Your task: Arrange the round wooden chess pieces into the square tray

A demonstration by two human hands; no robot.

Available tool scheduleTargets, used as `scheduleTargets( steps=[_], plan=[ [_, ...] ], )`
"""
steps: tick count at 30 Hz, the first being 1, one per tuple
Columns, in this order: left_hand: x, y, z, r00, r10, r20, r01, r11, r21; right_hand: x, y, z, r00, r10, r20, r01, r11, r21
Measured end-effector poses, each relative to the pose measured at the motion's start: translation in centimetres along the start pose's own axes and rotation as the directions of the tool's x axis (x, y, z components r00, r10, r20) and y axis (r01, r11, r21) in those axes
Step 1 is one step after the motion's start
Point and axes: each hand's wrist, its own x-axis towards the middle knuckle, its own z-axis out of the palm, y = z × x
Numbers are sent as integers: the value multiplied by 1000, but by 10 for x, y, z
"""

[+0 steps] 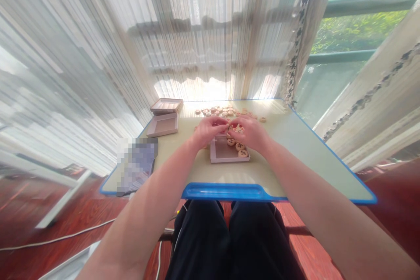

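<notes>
A shallow open box [226,160] stands in front of me on the table. Several round wooden Chinese chess pieces [243,153] with dark characters lie along its right side. Over the box's far edge, my left hand [212,131] and my right hand [248,131] meet from either side. Between their fingertips is a Chinese chess piece [229,127], its character facing up. The fingers of both hands are curled in and closed on it. More pieces with red characters [239,128] show beside the right hand's fingers, partly covered by it.
Loose chess pieces [226,110] spread across the table's far side. At the far left are a box lid or tray [163,125] and a stacked tray [166,105]. A blurred-out flat object [138,164] lies near the left edge. The table [308,157] has a blue rim; curtains hang behind it.
</notes>
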Motion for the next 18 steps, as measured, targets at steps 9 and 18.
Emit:
scheduleTargets(
  steps=[9,18],
  plan=[
    [-6,4,-8,966,255,45,-235,791,565,-4,-3,-12,960,82,268,-72,996,-49],
    [-11,5,-5,968,172,181,-244,799,550,-5,-6,-11,942,92,324,-65,993,-94]
  ],
)
